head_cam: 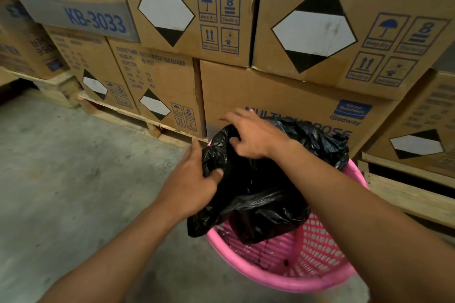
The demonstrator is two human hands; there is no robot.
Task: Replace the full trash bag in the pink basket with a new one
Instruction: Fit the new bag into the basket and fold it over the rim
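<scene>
Stacked cardboard boxes (246, 32) on wooden pallets (152, 129) face you across a concrete floor (61, 179). The pink basket (320, 253) stands at their foot, with the black trash bag (258, 194) in it, bunched up above the rim. Your left hand (189, 182) pinches the bag's left edge with thumb and fingers; your right hand (253, 135) grips its top edge.

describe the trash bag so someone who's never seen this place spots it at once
Look for the wall of stacked cardboard boxes on pallets. On the concrete floor before them stands a pink mesh basket. The bag is the crumpled glossy black plastic bulging from it, gripped by the left hand and right hand.
</scene>
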